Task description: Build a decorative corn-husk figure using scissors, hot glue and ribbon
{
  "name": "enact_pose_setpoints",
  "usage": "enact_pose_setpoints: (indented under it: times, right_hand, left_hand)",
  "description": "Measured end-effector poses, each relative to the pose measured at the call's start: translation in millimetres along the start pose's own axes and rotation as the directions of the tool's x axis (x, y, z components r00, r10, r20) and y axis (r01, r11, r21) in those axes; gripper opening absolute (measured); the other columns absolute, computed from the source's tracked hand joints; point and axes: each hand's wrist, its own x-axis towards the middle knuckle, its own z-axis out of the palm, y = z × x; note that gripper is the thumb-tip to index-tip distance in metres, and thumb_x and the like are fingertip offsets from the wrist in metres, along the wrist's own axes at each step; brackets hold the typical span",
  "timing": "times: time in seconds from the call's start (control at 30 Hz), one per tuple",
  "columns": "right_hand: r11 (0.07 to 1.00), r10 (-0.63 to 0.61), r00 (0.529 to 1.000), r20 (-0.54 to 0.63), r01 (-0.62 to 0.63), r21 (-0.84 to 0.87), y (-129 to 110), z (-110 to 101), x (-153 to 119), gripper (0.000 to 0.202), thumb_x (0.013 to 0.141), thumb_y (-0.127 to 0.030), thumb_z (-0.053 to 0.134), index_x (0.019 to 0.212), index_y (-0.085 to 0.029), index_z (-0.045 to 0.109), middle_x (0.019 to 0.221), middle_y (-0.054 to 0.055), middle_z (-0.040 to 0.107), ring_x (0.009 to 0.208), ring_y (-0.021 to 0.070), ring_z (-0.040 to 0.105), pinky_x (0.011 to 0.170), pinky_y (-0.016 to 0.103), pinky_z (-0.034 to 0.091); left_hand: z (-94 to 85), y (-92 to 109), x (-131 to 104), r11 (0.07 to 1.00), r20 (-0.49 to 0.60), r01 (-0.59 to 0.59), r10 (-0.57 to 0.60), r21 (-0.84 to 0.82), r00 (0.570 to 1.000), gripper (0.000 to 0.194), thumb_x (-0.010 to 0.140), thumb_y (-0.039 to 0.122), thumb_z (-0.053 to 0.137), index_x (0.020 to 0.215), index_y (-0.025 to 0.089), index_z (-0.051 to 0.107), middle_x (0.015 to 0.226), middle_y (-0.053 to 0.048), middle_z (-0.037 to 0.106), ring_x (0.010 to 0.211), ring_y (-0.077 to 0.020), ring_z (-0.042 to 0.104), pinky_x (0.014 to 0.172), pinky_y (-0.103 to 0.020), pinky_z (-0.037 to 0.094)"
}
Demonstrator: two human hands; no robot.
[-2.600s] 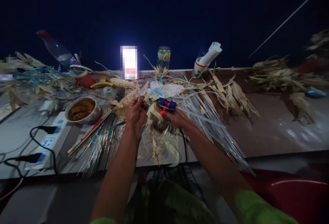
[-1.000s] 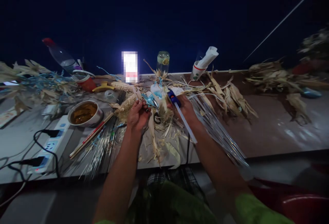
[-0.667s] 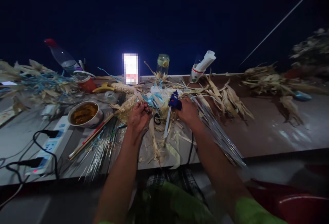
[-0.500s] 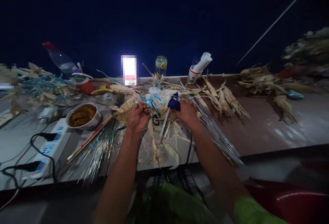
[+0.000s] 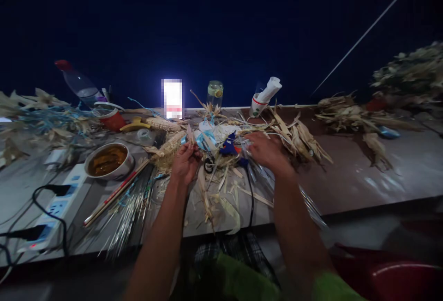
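Observation:
My left hand (image 5: pixel 187 160) is closed in a pinch around a small pale piece of corn husk (image 5: pixel 189 134), which points up from the fingertips. A blue glue gun (image 5: pixel 228 145) with an orange trigger lies on the littered table between my hands. My right hand (image 5: pixel 268 150) is just right of the glue gun, apart from it, with the fingers stretched out over thin clear sticks and white strands. Below the gun are loose husk scraps (image 5: pixel 228 211) and a black ring-shaped thing (image 5: pixel 208 165). Light blue ribbon (image 5: pixel 206 139) lies between the left hand and the gun.
At left are a bowl of brown liquid (image 5: pixel 110 160), a power strip (image 5: pixel 57 213) with black plugs, and a bundle of thin wires (image 5: pixel 129 213). Behind stand a lit phone (image 5: pixel 173 98), a jar (image 5: pixel 215 92) and a paper cup (image 5: pixel 258 106). Dried husks (image 5: pixel 297 137) lie right.
My right hand has let go of the glue gun and moved right. The gun now lies turned on the table. My left hand keeps its pinch on the husk.

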Motion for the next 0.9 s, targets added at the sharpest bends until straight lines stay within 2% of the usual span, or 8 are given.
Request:
enact_pose_setpoints:
  times: [0.07, 0.1, 0.2, 0.3, 0.43, 0.57, 0.73, 0.9]
  right_hand:
    - [0.963, 0.081, 0.970, -0.231, -0.017, 0.269, -16.7, -12.6, -0.4, 0.033, 0.081, -0.023, 0.042, 0.107, -0.016, 0.060, 0.108, 0.011, 0.061, 0.100, 0.0213, 0.055, 0.090, 0.039, 0.039]
    - [0.908, 0.094, 0.966, -0.239, 0.015, 0.418, -28.7, -13.3, -0.7, 0.033, 0.081, -0.027, 0.043, 0.108, -0.017, 0.059, 0.105, 0.010, 0.063, 0.091, 0.0192, 0.058, 0.086, 0.036, 0.042]
    - [0.726, -0.067, 0.997, -0.047, 0.081, 0.683, -68.8, 8.4, -0.1, 0.027, 0.078, -0.030, 0.049, 0.096, -0.016, 0.063, 0.093, 0.006, 0.066, 0.082, 0.0160, 0.060, 0.078, 0.031, 0.046]
    - [0.651, -0.080, 0.992, -0.100, 0.128, 0.748, -95.5, 46.3, 4.1, 0.020, 0.075, -0.024, 0.051, 0.089, -0.016, 0.064, 0.092, 0.005, 0.066, 0.085, 0.0149, 0.060, 0.080, 0.029, 0.045]
    - [0.609, -0.011, 0.988, -0.156, 0.130, 0.783, -102.6, 78.5, 9.1, 0.014, 0.073, -0.024, 0.054, 0.082, -0.017, 0.062, 0.082, 0.002, 0.063, 0.080, 0.0139, 0.058, 0.077, 0.028, 0.046]
    - [0.540, -0.010, 0.988, -0.156, 0.137, 0.831, -100.9, 87.6, 11.0, 0.010, 0.072, -0.024, 0.055, 0.077, -0.017, 0.060, 0.078, 0.001, 0.060, 0.074, 0.0127, 0.056, 0.073, 0.026, 0.045]
    - [0.459, 0.017, 0.994, -0.107, 0.087, 0.884, -101.0, 87.5, 9.2, 0.008, 0.070, -0.024, 0.056, 0.075, -0.017, 0.057, 0.073, -0.001, 0.057, 0.070, 0.0114, 0.054, 0.071, 0.025, 0.043]
    - [0.307, 0.043, 0.998, -0.036, 0.021, 0.951, -98.0, 85.6, 8.0, 0.009, 0.067, -0.024, 0.058, 0.071, -0.017, 0.054, 0.068, -0.004, 0.053, 0.065, 0.0089, 0.050, 0.067, 0.023, 0.041]
  left_hand:
    - [0.0, -0.8, 1.0, 1.000, 0.015, -0.010, 0.011, -0.021, 1.000, 0.014, 0.066, 0.012, 0.068, 0.070, 0.015, 0.055, 0.068, 0.001, 0.058, 0.053, -0.0045, 0.050, 0.058, -0.021, 0.043]
    - [0.2, -1.3, 1.4, 0.999, 0.023, -0.011, 0.012, -0.035, 1.000, 0.015, 0.065, 0.012, 0.069, 0.069, 0.015, 0.054, 0.070, 0.001, 0.059, 0.053, -0.0039, 0.050, 0.058, -0.021, 0.043]
    - [2.1, -2.9, 1.8, 0.999, 0.033, -0.009, 0.011, -0.054, 0.999, 0.019, 0.061, 0.012, 0.072, 0.067, 0.015, 0.054, 0.072, 0.001, 0.060, 0.053, -0.0030, 0.049, 0.058, -0.020, 0.043]
    - [3.5, -5.1, 2.1, 0.999, 0.018, -0.019, 0.020, -0.032, 1.000, 0.020, 0.058, 0.014, 0.074, 0.066, 0.015, 0.056, 0.070, 0.001, 0.061, 0.054, -0.0036, 0.050, 0.057, -0.019, 0.043]
    - [1.5, -9.0, 4.3, 0.999, 0.002, -0.051, 0.051, 0.003, 0.999, 0.019, 0.058, 0.016, 0.075, 0.067, 0.014, 0.058, 0.068, 0.000, 0.062, 0.059, -0.0045, 0.055, 0.055, -0.015, 0.042]
    - [-0.5, -12.3, 5.5, 0.994, 0.004, -0.090, 0.090, 0.056, 0.996, 0.022, 0.056, 0.019, 0.077, 0.069, 0.016, 0.059, 0.067, 0.001, 0.064, 0.061, -0.0060, 0.058, 0.059, -0.017, 0.044]
    - [2.4, -12.8, 3.2, 0.993, -0.022, -0.047, 0.050, 0.105, 0.999, 0.030, 0.049, 0.020, 0.080, 0.068, 0.017, 0.057, 0.067, 0.003, 0.065, 0.063, -0.0096, 0.061, 0.064, -0.023, 0.047]
    - [5.3, -10.7, 0.4, 0.986, 0.019, -0.028, 0.025, 0.162, 0.999, 0.031, 0.049, 0.018, 0.080, 0.069, 0.018, 0.056, 0.069, 0.004, 0.065, 0.065, -0.0089, 0.061, 0.066, -0.023, 0.047]
